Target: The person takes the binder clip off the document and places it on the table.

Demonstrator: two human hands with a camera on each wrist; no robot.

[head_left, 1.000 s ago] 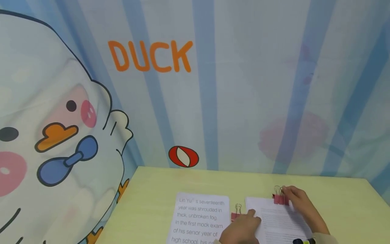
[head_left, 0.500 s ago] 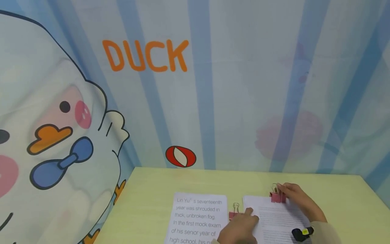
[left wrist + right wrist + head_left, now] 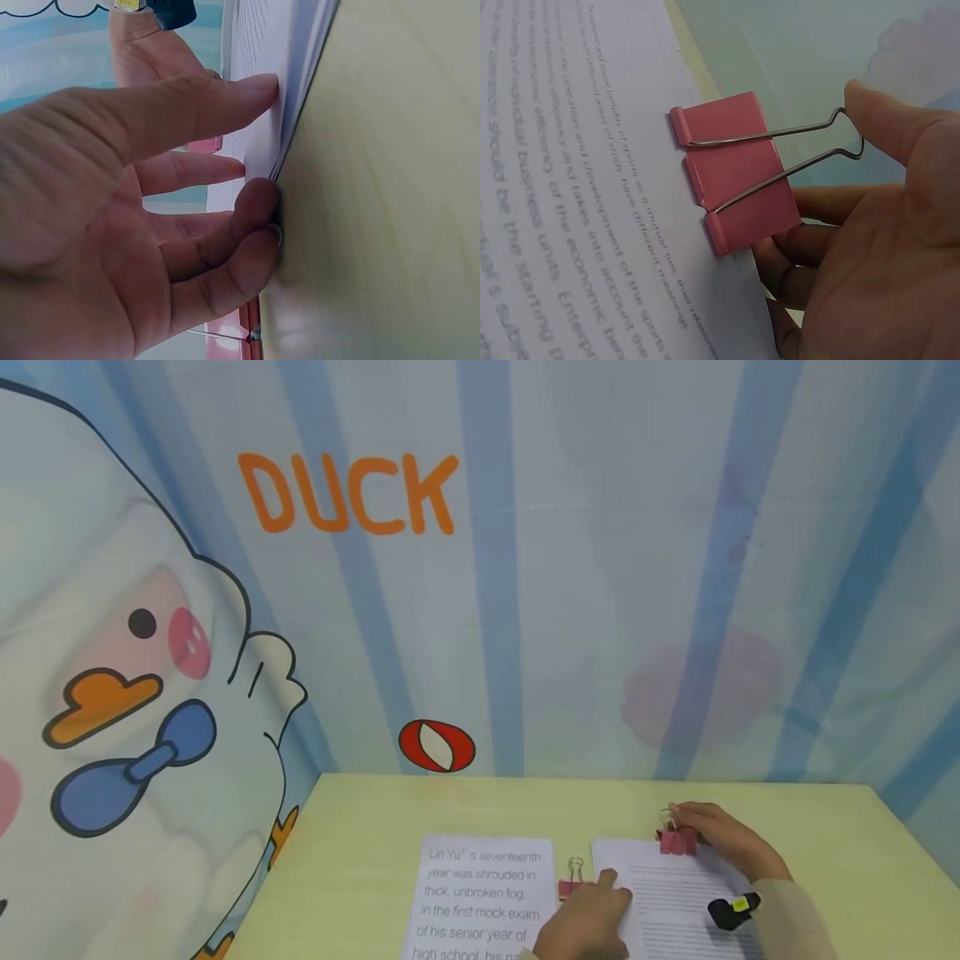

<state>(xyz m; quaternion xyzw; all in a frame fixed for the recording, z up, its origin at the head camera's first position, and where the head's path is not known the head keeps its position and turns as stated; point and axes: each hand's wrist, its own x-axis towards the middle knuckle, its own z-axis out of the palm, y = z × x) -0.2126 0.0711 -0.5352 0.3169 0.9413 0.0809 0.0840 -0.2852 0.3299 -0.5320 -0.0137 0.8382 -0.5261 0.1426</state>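
Note:
A stack of printed paper [image 3: 675, 893] lies on the table, with a pink binder clip [image 3: 739, 169] on its far edge. My right hand [image 3: 731, 839] is at that clip. In the right wrist view, the thumb presses the ends of the clip's wire handles while the other fingers curl behind and under it. At the stack's left edge, my left hand [image 3: 585, 918] rests its thumb and forefinger on the top sheet. Its other fingers bend down to the table beside the edge, as the left wrist view shows [image 3: 150, 210]. Another pink binder clip [image 3: 573, 890] lies just beyond the left hand.
A large-print sheet [image 3: 480, 893] lies left of the hands. The pale yellow table [image 3: 390, 810] ends at a striped curtain [image 3: 570, 610] with a duck picture. A black and yellow wrist device [image 3: 733, 912] sits by the right sleeve.
The head view has turned slightly, so everything sits a little further left. Both hands and the clip keep nearly the same places on the stack.

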